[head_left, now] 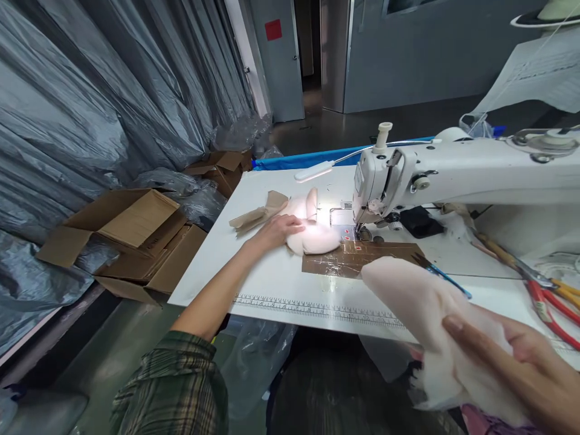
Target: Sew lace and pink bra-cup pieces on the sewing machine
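Observation:
My left hand (280,231) is closed on a pale cream fabric piece (319,240), which lies under bright lamp light left of the sewing machine (378,178). Beside that hand a folded beige cloth (256,214) rests on the table. At the lower right, my right hand (502,350) pinches a limp cream fabric piece (417,296) between thumb and fingers, raised over the table's front edge. The machine's needle area (359,231) stands between the two pieces, with a brown taped plate (333,261) just in front of it.
Blue-handled snips (441,275) lie right of the plate. Red-handled scissors (541,302) are at the far right, near a black cloth (421,222). A printed ruler (312,309) runs along the white table's front edge. Open cardboard boxes (136,226) stand at left on the floor.

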The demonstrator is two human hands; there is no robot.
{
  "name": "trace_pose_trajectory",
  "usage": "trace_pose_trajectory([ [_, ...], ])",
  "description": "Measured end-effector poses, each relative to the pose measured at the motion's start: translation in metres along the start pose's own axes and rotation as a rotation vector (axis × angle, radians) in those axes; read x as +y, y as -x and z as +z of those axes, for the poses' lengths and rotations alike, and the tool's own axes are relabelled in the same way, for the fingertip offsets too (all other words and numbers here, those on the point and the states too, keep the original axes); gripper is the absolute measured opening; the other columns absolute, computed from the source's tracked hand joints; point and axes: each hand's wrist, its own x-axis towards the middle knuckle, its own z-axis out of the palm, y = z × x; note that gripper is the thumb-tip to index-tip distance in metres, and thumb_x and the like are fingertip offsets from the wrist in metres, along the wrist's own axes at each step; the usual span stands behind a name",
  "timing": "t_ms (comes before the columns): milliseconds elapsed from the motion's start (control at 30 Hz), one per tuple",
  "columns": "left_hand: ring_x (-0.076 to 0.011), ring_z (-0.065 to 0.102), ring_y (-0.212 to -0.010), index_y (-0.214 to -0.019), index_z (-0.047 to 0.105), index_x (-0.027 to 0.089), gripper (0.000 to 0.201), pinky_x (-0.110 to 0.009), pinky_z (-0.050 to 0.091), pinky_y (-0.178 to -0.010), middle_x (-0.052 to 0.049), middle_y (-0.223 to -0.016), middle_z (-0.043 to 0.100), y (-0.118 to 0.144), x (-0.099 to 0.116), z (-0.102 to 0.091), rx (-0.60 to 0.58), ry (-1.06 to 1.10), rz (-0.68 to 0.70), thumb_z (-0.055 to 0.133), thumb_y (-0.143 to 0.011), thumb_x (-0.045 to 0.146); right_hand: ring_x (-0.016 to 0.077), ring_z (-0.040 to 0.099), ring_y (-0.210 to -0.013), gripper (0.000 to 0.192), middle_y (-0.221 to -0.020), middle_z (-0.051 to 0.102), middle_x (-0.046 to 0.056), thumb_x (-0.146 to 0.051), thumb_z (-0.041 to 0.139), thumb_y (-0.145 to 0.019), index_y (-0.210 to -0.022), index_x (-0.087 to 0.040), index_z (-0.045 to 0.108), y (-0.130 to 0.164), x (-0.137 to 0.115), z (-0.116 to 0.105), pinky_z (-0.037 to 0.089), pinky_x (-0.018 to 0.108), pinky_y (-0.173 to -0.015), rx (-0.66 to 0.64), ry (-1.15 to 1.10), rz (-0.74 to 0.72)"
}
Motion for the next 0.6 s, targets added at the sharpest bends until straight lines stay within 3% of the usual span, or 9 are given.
trace_pose_trajectory([
  [167,-0.0225,0.061,-0.099,-0.106,0.069,0.019,0.024,-0.036,0.050,-0.083,-0.009,-0.111,0.065,-0.023,-0.025,0.006,0.036,-0.032,-0.190,0.055,-0.088,0.014,0.0206,0.060,-0.059,0.053,-0.069,0.065,0.006,-0.065,0.070,-0.070,-0.100,-0.021,0.065,-0.010,-0.013,0.018,0.046,0.028,-0.050,-0.117,-0.005,-0.125],
  [333,-0.0299,0.060,-0.100,-0.105,0.070,0.014,0.026,-0.043,0.051,-0.085,-0.015,-0.109,0.062,-0.050,-0.027,0.009,0.048,-0.062,-0.385,0.064,-0.080,0.015,0.0169,0.057,-0.063,0.049,-0.077,0.064,0.005,-0.064,0.055,-0.085,-0.101,-0.018,0.061,-0.045,-0.037,0.039,0.042,0.024,-0.051,-0.167,0.148,-0.359],
  [433,-0.0314,0.059,-0.109,-0.117,0.064,0.015,0.043,-0.043,0.051,-0.091,-0.015,-0.115,0.060,-0.055,-0.021,-0.004,0.007,-0.033,-0.387,0.068,-0.074,0.015,0.0164,0.055,-0.067,0.034,-0.080,0.061,0.006,-0.047,0.043,-0.095,-0.090,-0.017,0.058,-0.067,-0.051,0.056,0.043,0.026,-0.057,-0.024,0.422,-0.757],
  [533,-0.0301,0.050,-0.126,-0.135,0.050,0.018,0.065,-0.043,0.044,-0.105,-0.014,-0.136,0.050,-0.039,-0.011,-0.024,-0.022,-0.002,-0.359,0.061,-0.071,0.008,0.0208,0.054,-0.074,0.019,-0.085,0.060,0.011,-0.023,0.042,-0.093,-0.089,-0.015,0.058,-0.085,-0.055,0.079,0.044,0.032,-0.066,0.227,0.839,-1.198],
  [600,-0.0294,0.042,-0.134,-0.138,0.044,0.016,0.066,-0.044,0.039,-0.110,-0.014,-0.145,0.042,-0.019,-0.002,-0.035,0.003,0.022,-0.364,0.055,-0.073,0.008,0.0242,0.054,-0.077,0.019,-0.088,0.060,0.013,-0.010,0.041,-0.089,-0.090,-0.014,0.060,-0.093,-0.050,0.094,0.042,0.035,-0.068,0.331,1.176,-1.310],
])
